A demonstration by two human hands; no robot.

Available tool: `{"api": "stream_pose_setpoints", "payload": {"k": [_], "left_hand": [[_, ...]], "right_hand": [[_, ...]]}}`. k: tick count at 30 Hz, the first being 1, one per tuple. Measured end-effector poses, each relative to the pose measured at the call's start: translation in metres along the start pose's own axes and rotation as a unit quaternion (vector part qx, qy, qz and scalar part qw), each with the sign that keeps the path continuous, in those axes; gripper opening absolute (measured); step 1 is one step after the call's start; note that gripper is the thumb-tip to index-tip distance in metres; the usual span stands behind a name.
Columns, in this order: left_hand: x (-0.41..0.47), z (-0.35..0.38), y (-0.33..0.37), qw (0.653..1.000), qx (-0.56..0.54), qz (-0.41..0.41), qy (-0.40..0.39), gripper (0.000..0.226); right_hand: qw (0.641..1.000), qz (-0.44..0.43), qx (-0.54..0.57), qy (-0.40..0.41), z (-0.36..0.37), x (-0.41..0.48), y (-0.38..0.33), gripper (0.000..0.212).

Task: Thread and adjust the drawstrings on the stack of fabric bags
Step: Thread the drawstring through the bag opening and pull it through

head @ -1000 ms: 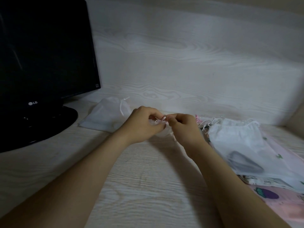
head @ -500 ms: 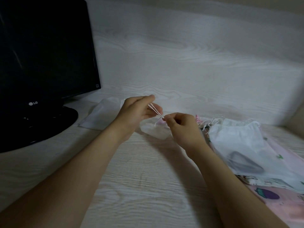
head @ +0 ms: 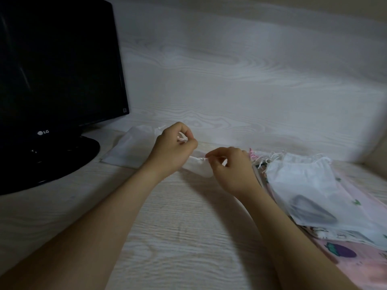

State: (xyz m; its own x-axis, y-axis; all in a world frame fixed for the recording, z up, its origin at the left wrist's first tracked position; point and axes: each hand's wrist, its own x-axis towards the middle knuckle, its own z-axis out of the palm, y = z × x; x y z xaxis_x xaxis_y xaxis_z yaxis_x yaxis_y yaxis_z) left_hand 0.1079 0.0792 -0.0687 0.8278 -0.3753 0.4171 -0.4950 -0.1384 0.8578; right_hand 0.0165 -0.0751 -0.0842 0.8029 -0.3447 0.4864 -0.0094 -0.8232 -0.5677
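So the left hand (head: 175, 147) sits a bit higher over the desk (head: 178, 227), fingers curled, pinching the white drawstring ends (head: 181, 139). The right hand (head: 230, 169), lower, pinches the gathered mouth of the small white bag (head: 199, 168) between them, forearms angled inward. The stack of fabric bags (head: 303, 181) lies just right of it.

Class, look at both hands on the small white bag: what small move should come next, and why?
Probably the left hand pulls the drawstring away from the small white bag. Its fingers grip the string's bunched ends, and the right hand pinches the bag's gathered mouth, bracing it.
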Motion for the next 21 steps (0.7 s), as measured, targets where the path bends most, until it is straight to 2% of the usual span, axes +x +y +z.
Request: {"api": "stream_pose_setpoints", "payload": {"k": [3,7,12,14,18,21], "left_hand": [[-0.008,0.0,0.001,0.99,0.124,0.062,-0.022,0.008],[-0.01,0.001,-0.005,0.958,0.251,0.122,-0.074,0.012],[-0.006,-0.001,-0.013,0.941,0.298,0.148,-0.062,0.008],[-0.004,-0.001,-0.015,0.934,0.315,0.159,-0.053,0.011],[-0.005,0.001,-0.016,0.897,0.388,0.212,-0.023,0.009],[-0.003,0.001,-0.016,0.888,0.404,0.221,0.006,0.01]], "right_hand": [[0.999,0.021,-0.043,0.005,0.002,-0.001,0.0,0.03],[1.0,0.001,-0.004,0.02,0.004,0.0,0.003,0.016],[0.999,0.026,0.021,0.038,0.002,0.001,0.006,0.017],[0.998,0.04,0.031,0.027,0.001,0.001,0.006,0.017],[0.996,0.064,0.066,-0.002,0.0,0.0,0.004,0.018],[0.988,0.098,0.116,-0.024,0.002,0.001,0.006,0.016]]}}
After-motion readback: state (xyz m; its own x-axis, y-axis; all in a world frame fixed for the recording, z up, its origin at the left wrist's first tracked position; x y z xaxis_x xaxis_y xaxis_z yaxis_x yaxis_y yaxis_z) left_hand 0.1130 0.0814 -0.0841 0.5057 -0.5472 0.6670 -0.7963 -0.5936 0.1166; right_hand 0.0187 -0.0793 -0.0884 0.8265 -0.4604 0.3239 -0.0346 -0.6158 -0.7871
